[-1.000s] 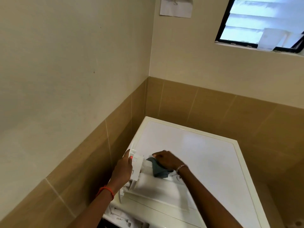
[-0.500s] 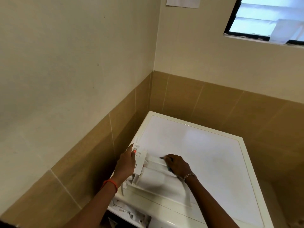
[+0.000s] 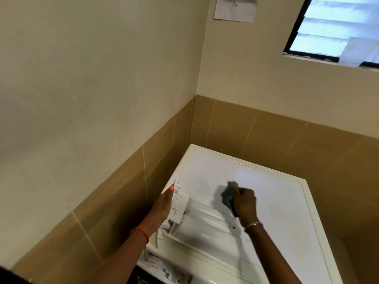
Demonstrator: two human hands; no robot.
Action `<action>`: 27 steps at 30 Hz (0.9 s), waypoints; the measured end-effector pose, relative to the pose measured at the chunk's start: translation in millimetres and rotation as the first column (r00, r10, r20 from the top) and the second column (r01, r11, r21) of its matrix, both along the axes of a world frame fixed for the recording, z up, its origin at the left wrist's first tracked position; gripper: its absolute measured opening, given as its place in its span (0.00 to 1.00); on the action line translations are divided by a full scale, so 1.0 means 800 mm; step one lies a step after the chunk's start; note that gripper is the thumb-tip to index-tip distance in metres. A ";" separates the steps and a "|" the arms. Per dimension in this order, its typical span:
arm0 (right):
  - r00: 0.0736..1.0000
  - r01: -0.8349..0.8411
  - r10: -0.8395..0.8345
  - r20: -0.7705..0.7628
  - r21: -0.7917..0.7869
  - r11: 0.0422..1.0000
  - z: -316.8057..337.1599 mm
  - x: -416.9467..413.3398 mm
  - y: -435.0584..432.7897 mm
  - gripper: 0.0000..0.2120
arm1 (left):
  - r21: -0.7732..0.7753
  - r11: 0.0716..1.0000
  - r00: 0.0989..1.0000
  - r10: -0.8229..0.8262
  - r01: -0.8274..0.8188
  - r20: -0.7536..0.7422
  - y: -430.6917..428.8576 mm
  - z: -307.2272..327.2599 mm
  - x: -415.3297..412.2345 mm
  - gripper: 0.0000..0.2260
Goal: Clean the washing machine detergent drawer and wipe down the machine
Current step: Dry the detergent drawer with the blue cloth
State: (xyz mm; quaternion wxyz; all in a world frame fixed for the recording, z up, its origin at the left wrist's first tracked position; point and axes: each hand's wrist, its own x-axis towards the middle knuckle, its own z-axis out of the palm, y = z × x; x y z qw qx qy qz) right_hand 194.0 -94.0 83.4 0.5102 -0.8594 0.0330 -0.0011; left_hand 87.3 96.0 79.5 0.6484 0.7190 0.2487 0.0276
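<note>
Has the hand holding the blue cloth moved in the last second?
Yes: the right hand with the cloth slid rightward along the drawer, away from its left end.

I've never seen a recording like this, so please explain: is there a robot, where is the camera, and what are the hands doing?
No robot here: a person works with bare hands. The camera is worn on the head and looks down, so both arms reach in from below. The white box is a washing machine in a tiled corner. The white drawer lies on its top. The left hand holds the drawer's end; the right hand grips a blue-grey cloth just beyond the drawer. A window and a paper are on the far wall.
</note>
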 end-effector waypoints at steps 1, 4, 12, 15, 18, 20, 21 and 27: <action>0.998 -0.053 0.052 0.037 0.041 0.998 0.008 -0.014 0.018 0.18 | -0.010 1.000 1.000 0.008 -0.008 0.004 0.000 0.002 -0.001 0.22; 0.952 -0.306 0.302 0.059 0.082 0.949 0.012 -0.063 0.078 0.15 | -0.037 0.999 0.999 -0.004 0.005 0.035 0.003 0.003 -0.005 0.22; 0.851 -0.445 0.511 0.124 -0.349 0.825 -0.042 -0.094 0.150 0.52 | -0.103 0.995 0.999 0.007 -0.011 -0.042 0.006 -0.007 0.007 0.21; 0.856 -0.424 0.498 0.137 -0.364 0.829 -0.053 -0.101 0.152 0.56 | -0.092 0.996 1.000 0.014 -0.016 -0.021 0.003 -0.008 0.004 0.21; 0.842 -0.466 0.526 0.118 -0.330 0.821 -0.059 -0.103 0.147 0.53 | -0.068 0.997 0.999 0.037 -0.039 -0.029 0.002 -0.009 0.006 0.21; 0.820 -0.505 0.559 0.126 -0.301 0.809 -0.062 -0.105 0.142 0.50 | -0.081 0.996 0.999 0.037 -0.038 -0.006 0.002 -0.009 0.007 0.20; 0.803 -0.528 0.582 0.131 -0.299 0.795 -0.062 -0.109 0.138 0.48 | -0.092 0.995 0.999 0.038 -0.037 0.009 0.002 -0.010 0.007 0.20; 0.735 -0.634 0.675 0.070 -0.282 0.720 -0.056 -0.132 0.118 0.45 | -0.159 0.983 0.995 0.098 -0.094 0.018 -0.002 -0.012 0.009 0.19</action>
